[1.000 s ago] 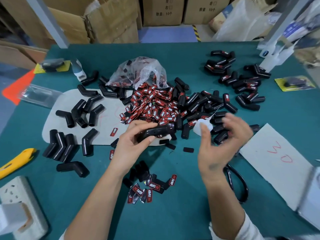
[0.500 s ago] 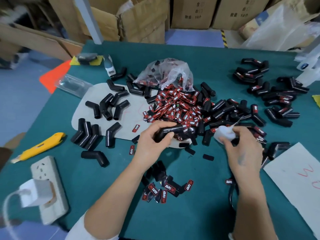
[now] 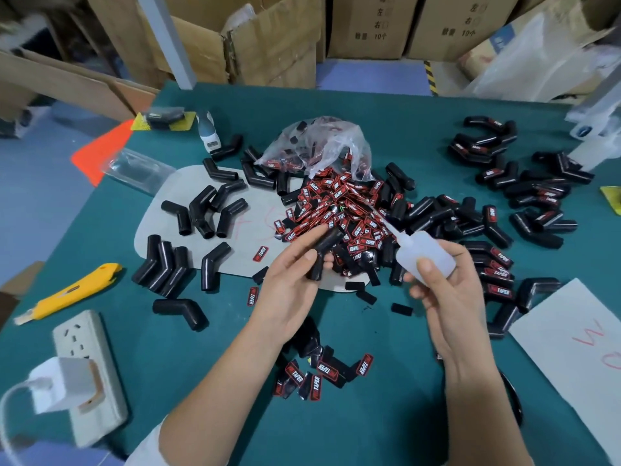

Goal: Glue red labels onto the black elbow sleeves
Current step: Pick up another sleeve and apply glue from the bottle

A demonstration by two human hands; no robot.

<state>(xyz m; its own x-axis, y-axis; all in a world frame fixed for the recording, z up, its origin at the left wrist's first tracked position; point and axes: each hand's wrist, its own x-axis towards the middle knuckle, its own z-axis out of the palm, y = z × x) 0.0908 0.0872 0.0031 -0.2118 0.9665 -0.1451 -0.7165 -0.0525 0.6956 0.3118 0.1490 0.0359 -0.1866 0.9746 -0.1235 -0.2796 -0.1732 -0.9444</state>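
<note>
The right hand (image 3: 450,294) is closed around the glue bottle (image 3: 425,252), nozzle pointed to 10 o'clock at the black elbow sleeve (image 3: 324,252) which is pinched by the left hand (image 3: 292,290), so excess glue could be squeezed onto the fingers (image 3: 311,235).

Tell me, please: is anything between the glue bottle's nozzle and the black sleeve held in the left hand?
Nothing visible does. The right hand holds the glue bottle, its nozzle pointing up-left; the left hand holds the sleeve beside it, open air between.

I am looking at a small packing workshop: behind the green work table (image 3: 437,136) heaped with black elbow sleeves (image 3: 433,213) and red labels (image 3: 339,210) stand stacked cardboard cartons (image 3: 366,25).
</note>
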